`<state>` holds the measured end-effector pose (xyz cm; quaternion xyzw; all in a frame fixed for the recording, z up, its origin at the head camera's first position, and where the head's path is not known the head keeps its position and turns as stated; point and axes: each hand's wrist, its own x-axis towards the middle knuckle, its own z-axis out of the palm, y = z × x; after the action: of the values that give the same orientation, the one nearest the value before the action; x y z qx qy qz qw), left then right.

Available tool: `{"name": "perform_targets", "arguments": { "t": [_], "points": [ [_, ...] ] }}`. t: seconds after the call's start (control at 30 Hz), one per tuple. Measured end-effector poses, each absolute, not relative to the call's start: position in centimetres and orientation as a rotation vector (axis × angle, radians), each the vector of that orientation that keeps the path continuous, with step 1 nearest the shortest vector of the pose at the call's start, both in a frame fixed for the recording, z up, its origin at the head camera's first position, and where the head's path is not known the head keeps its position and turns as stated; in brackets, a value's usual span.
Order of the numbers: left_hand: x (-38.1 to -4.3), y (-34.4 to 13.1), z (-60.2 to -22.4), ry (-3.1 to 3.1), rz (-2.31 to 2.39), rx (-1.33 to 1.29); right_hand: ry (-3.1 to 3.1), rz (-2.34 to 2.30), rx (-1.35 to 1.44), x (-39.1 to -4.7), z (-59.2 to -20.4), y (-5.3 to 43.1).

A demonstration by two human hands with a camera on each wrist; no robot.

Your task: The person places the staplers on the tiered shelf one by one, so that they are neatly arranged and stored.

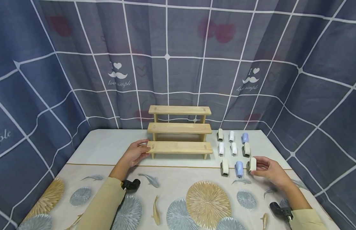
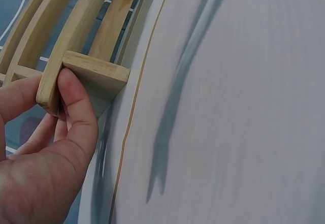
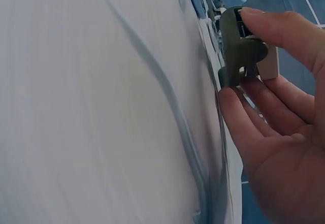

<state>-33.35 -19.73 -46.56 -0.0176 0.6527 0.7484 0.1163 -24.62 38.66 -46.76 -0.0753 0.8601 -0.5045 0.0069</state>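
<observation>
A three-tier wooden step shelf (image 1: 179, 147) stands on the table. My left hand (image 1: 135, 153) pinches the left end of its lowest board; in the left wrist view the thumb (image 2: 78, 99) lies against the board near the leg. At the right, my right hand (image 1: 270, 171) holds a small cream and dark green stapler (image 1: 251, 164) between thumb and fingers. The right wrist view shows this stapler (image 3: 238, 51) on its side, close to the table surface. To its left in the head view are a blue stapler (image 1: 239, 169) and a cream one (image 1: 224, 167).
Behind these, more small staplers stand in rows right of the shelf: white ones (image 1: 233, 149), a blue one (image 1: 245, 138) and cream ones (image 1: 246, 149). A patterned cloth (image 1: 155, 210) covers the table's front. A dark checked curtain (image 1: 183, 76) surrounds the back and sides.
</observation>
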Motion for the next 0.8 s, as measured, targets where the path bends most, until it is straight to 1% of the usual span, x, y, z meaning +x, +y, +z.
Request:
{"name": "perform_targets", "arguments": {
  "t": [0.6, 0.8],
  "points": [
    [-33.5, -19.7, -46.7, 1.909, 2.19, -0.049, 2.702, -1.712, -0.371, -24.8, -45.3, 36.7],
    [-33.6, -19.9, -46.8, 1.891, 2.199, -0.054, 2.663, -1.826, -0.433, -24.9, -44.9, 35.5]
  ]
}}
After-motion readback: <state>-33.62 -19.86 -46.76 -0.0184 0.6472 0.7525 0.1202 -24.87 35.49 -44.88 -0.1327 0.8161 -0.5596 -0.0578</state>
